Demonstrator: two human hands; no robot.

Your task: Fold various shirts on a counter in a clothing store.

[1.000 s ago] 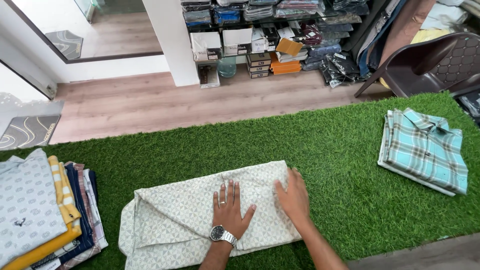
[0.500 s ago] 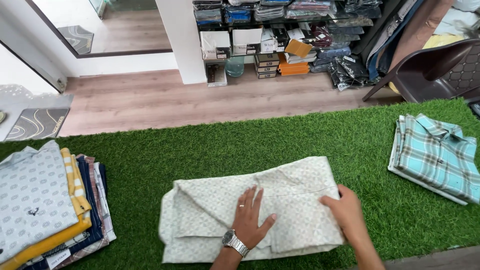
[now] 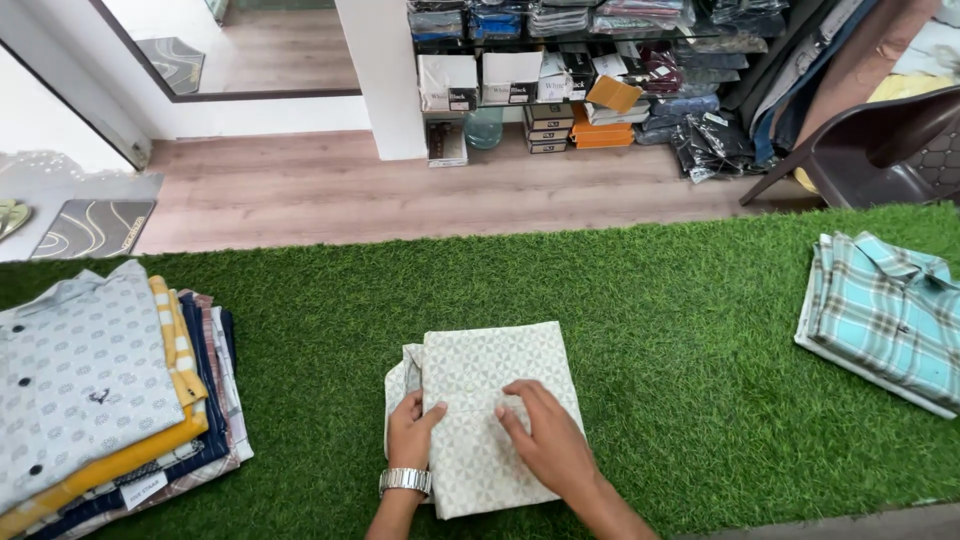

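A pale patterned shirt [image 3: 490, 375] lies folded into a compact rectangle on the green turf mat [image 3: 640, 330], near its front edge. My left hand [image 3: 412, 430], with a metal watch on the wrist, pinches the shirt's left edge. My right hand [image 3: 545, 435] rests flat on top of the folded cloth, fingers pointing left, close to the left hand.
A stack of folded shirts [image 3: 95, 390], grey patterned one on top, sits at the left. A folded teal plaid shirt [image 3: 885, 315] lies at the right. Beyond the mat are a wooden floor, shelves of packed clothes [image 3: 560, 70] and a brown plastic chair [image 3: 880, 150].
The shirt was spread wide and loosely creased; it is now folded into a narrow rectangle. Both hands moved together over its lower part, and the view shifted right.
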